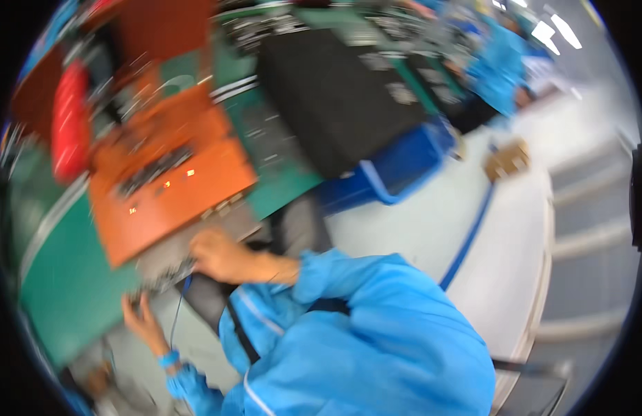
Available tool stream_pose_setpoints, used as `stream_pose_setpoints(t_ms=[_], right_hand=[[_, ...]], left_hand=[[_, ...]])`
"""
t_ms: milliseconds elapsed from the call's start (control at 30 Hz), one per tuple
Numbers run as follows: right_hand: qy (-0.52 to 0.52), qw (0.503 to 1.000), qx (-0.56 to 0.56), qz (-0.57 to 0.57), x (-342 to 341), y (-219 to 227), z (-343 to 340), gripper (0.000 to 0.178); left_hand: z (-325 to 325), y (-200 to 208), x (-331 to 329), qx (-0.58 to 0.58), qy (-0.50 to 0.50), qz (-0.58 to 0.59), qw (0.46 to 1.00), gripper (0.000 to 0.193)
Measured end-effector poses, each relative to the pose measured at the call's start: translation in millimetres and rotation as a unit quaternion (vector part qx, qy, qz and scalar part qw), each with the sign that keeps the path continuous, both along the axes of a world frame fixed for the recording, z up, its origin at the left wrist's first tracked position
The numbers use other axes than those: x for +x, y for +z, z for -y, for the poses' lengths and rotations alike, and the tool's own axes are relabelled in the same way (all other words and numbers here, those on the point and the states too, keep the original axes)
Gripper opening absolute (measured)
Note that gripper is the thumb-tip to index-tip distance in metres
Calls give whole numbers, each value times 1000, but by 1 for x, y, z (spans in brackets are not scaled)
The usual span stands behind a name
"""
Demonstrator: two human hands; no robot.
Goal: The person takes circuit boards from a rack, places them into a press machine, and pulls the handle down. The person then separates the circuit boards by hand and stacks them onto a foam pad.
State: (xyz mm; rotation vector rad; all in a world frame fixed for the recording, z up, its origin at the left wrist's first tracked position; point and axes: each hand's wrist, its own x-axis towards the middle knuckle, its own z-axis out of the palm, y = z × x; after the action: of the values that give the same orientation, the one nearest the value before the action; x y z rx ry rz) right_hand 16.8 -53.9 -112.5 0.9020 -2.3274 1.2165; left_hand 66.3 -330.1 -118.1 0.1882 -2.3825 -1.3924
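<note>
A narrow dark-grey part with a metallic look (167, 277) is held between my two hands, in front of the orange fixture. Motion blur hides its exact kind. My right hand (220, 256) closes its fingers on the upper right end. At the lower left end, my left hand (144, 322) pinches it between thumb and fingers. Just beyond, a similar dark strip (154, 171) lies on the orange fixture plate (189, 187), near several small bright spots.
A red cylinder (70, 121) stands left of the fixture on the green bench (71, 277). Right of it, a large black slab (335, 90) covers much of a blue bin (397, 170). A person in blue clothing (498, 66) is farther right. A thin blue cord (177, 312) hangs near my hands.
</note>
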Motion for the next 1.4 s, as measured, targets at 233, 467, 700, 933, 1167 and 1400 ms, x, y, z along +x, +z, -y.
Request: stream_pose_setpoints(t_ms=[233,467,700,933,1167,1400], right_hand=[[7,998,-36,-43,12,2,-27,19],[-73,996,-19,50,15,11,-4,28],[-98,980,-93,145,13,25,5,23],[-103,984,-109,101,3,9,4,26],[115,958,79,-250,15,23,-29,15],[71,988,45,-127,2,46,-39,11]], left_hand=[[-45,-19,8,-12,-9,-54,998,14],[-46,-9,-5,-6,7,-42,999,31],[-50,10,-15,49,9,-8,999,29],[-45,12,-12,45,-28,51,997,34],[-32,-7,28,-159,-47,-68,984,38],[-33,50,-5,-224,-201,0,953,26]])
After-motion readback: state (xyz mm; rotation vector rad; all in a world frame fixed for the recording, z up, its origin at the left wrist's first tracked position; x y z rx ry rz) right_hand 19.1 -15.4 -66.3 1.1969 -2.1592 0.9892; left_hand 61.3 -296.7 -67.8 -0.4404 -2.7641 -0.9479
